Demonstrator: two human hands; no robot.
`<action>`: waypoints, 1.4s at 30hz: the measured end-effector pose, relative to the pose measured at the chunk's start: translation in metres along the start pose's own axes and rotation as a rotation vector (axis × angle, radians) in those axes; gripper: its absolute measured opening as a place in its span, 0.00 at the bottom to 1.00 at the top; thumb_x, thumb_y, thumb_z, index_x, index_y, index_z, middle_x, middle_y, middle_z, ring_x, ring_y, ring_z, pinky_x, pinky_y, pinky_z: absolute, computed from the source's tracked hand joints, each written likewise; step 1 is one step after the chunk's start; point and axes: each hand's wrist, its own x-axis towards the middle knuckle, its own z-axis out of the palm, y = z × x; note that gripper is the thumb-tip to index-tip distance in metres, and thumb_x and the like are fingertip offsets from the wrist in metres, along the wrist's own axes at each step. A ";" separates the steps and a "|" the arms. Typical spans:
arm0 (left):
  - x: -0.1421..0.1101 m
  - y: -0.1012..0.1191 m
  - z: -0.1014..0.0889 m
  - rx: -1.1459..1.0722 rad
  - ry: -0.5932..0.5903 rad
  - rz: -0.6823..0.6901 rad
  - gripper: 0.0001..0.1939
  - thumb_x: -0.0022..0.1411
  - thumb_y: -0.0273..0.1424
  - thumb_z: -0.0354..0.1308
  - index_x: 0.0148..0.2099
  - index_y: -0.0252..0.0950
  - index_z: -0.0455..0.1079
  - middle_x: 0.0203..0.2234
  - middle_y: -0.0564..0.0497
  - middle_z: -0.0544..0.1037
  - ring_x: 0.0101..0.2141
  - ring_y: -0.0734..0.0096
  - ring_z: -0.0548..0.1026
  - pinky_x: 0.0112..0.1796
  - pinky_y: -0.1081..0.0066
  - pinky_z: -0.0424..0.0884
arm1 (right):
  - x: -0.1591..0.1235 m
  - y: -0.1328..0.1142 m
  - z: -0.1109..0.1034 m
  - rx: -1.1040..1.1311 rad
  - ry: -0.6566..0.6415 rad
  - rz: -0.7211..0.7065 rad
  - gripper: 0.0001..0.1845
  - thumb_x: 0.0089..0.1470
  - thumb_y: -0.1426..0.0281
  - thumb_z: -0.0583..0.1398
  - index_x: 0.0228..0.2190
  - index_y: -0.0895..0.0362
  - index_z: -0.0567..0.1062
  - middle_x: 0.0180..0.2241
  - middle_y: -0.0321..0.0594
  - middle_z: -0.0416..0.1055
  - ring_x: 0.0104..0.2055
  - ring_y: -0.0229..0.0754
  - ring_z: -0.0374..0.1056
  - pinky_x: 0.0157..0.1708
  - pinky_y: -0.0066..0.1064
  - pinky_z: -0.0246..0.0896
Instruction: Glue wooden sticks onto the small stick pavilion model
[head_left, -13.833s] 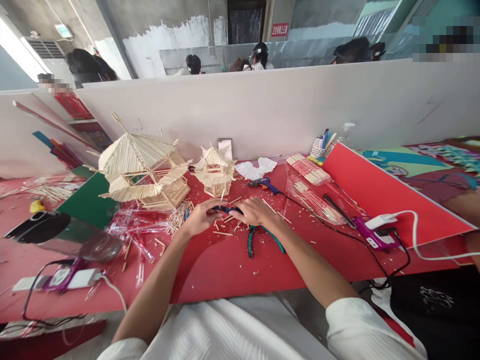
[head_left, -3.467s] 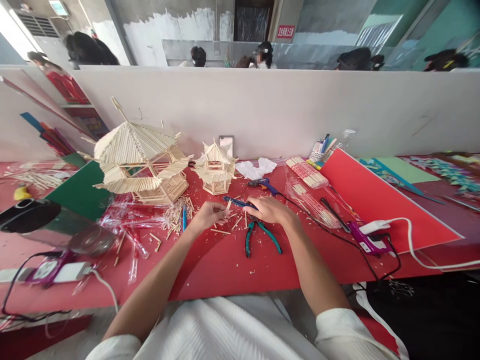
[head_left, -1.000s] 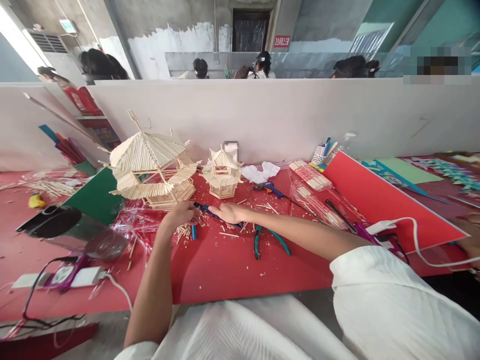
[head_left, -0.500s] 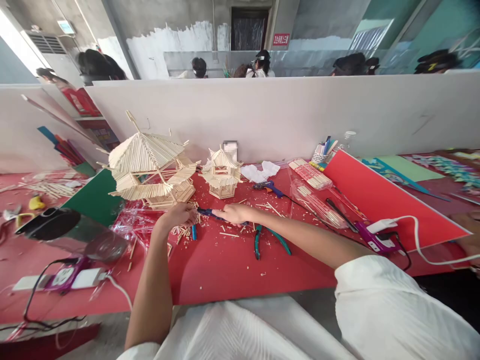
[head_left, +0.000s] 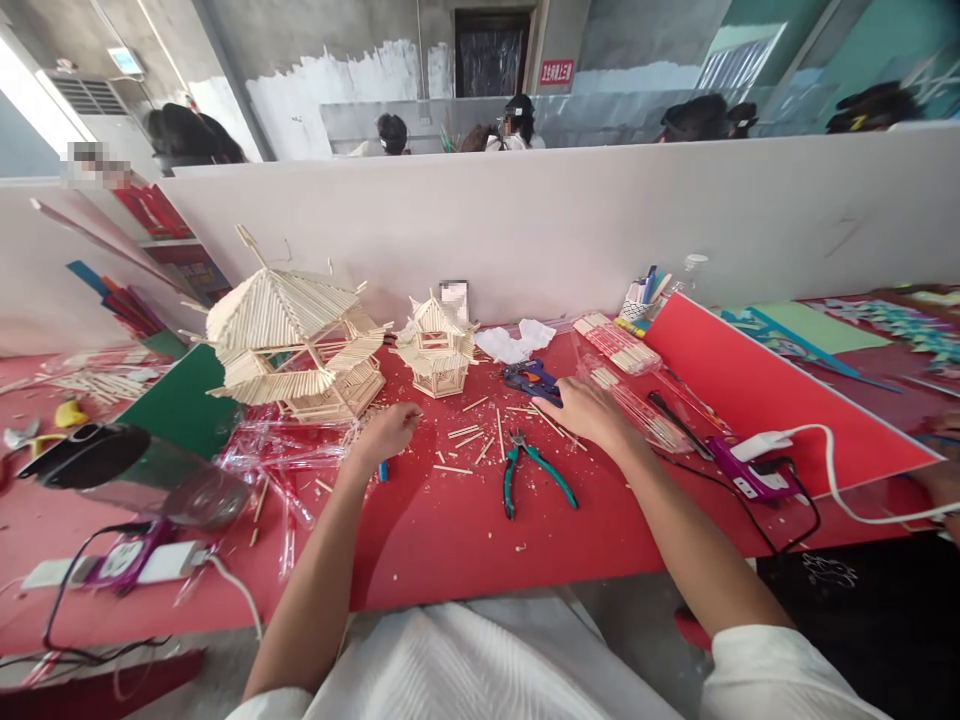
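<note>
My left hand is closed above the table with its fingertips pinched; whatever they hold, if anything, is too small to make out. Farther right, my right hand has its thumb and fingers on blue-handled pliers, which lie against the dark blue glue gun. Green-handled pliers lie spread on the red table between my hands. A small stick-built pavilion and a larger one stand upright behind my left hand. Cut sticks and crumbs are scattered around.
Stick bundles in plastic and a leaning red board are on the right. On the left are a clear plastic jug, a green board and a power strip. A pale partition stands behind.
My right hand has moved right, away from my left hand, carrying the blue-handled pliers to the glue gun. My left hand has shifted slightly right. The green-handled pliers are now uncovered.
</note>
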 end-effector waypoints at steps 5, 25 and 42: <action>-0.001 0.010 -0.001 -0.042 0.121 -0.007 0.11 0.67 0.35 0.47 0.39 0.39 0.70 0.28 0.50 0.76 0.31 0.64 0.73 0.33 0.70 0.62 | 0.008 0.014 0.030 -0.068 0.062 0.047 0.34 0.66 0.48 0.50 0.49 0.67 0.72 0.49 0.63 0.73 0.54 0.60 0.68 0.51 0.43 0.58; 0.048 0.026 -0.036 -0.001 0.386 -0.091 0.24 0.72 0.38 0.44 0.64 0.38 0.68 0.52 0.40 0.78 0.54 0.51 0.74 0.54 0.59 0.67 | 0.004 0.013 0.047 -0.057 0.070 -0.005 0.29 0.65 0.54 0.54 0.57 0.61 0.68 0.52 0.60 0.68 0.56 0.61 0.64 0.53 0.44 0.57; 0.063 0.024 -0.038 0.109 0.364 -0.064 0.22 0.70 0.33 0.40 0.57 0.38 0.71 0.45 0.41 0.81 0.47 0.51 0.77 0.47 0.62 0.67 | 0.003 0.014 0.048 -0.001 0.073 0.002 0.28 0.65 0.54 0.55 0.58 0.59 0.67 0.52 0.58 0.68 0.56 0.60 0.64 0.52 0.44 0.56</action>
